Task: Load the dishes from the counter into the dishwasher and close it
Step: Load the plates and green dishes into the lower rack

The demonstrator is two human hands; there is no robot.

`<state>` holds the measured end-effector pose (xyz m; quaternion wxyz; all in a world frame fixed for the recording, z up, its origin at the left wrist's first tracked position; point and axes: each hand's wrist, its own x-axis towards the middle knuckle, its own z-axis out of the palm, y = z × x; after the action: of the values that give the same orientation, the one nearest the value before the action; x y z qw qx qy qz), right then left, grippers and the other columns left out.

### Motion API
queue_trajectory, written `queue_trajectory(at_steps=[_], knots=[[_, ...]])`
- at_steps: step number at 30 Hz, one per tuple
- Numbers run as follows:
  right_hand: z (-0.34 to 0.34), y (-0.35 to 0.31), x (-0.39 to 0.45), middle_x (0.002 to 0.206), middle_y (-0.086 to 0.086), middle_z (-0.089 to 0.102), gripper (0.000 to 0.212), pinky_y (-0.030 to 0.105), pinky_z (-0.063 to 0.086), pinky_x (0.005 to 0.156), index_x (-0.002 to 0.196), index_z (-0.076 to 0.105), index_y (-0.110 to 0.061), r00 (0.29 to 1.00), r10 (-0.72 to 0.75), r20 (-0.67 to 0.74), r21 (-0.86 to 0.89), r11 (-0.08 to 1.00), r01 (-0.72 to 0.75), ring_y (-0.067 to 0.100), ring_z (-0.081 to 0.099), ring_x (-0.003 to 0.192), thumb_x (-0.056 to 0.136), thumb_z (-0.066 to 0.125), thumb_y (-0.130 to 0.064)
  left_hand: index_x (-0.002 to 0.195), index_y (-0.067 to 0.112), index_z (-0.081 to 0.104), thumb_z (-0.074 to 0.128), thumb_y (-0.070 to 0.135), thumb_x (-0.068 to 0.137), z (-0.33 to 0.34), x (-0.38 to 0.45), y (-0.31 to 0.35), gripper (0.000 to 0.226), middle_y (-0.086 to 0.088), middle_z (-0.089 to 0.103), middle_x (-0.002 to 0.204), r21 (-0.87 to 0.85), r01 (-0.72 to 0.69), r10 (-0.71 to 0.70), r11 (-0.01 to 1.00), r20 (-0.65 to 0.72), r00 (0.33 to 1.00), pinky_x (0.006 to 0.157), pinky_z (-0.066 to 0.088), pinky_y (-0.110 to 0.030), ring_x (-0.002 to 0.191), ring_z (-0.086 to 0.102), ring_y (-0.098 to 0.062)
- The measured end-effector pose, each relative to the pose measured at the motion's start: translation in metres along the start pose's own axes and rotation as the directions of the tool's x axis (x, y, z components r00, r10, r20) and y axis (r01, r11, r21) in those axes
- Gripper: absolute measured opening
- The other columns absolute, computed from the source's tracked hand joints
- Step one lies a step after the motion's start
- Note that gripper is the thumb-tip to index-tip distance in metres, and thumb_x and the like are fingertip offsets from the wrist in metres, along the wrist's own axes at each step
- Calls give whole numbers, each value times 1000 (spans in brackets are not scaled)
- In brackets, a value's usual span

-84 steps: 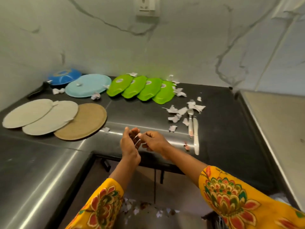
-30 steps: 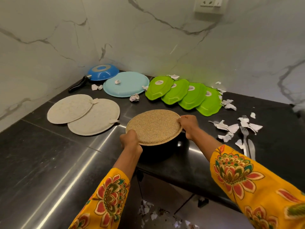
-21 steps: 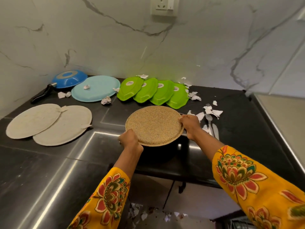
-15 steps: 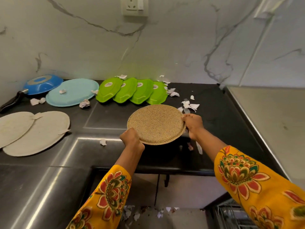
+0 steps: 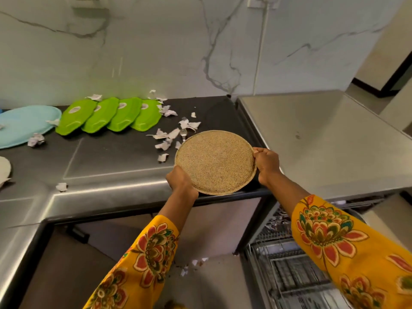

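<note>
I hold a round speckled tan plate [image 5: 215, 162] above the counter's front right corner. My left hand [image 5: 181, 182] grips its near left rim and my right hand [image 5: 265, 164] grips its right rim. The plate is tilted slightly toward me. Several green dishes [image 5: 109, 116] lie overlapping in a row at the back of the dark counter [image 5: 107, 157]. A light blue plate [image 5: 22, 123] lies at the far left, and the edge of a beige plate [image 5: 4, 168] shows at the left border. A fork [image 5: 183, 133] peeks out behind the held plate. The dishwasher rack [image 5: 289, 270] stands open at lower right.
Torn paper scraps [image 5: 171, 134] litter the counter near the fork and more lie on the floor [image 5: 194, 264]. A steel surface [image 5: 323, 141] adjoins the counter on the right. A marble wall backs the counter.
Both hands took the tan plate from the counter, lifted it and carried it right toward the counter corner. The view swung right, bringing the dishwasher rack in.
</note>
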<state>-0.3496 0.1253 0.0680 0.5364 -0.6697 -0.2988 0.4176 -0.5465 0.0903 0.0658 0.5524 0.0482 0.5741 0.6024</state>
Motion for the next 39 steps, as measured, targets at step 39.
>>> queue_trajectory(at_steps=[39], knots=[[-402,123,-38,82,10,62,20,38,48,75,66,58,-14,752,365,-549,128,926,-356,25,56,81,84,63,-21,115,17,45,35,18,102,109,-187,-311,17,-8,56,104,430,262,-411,864,301,861,87,46,-49,87,56,-26]])
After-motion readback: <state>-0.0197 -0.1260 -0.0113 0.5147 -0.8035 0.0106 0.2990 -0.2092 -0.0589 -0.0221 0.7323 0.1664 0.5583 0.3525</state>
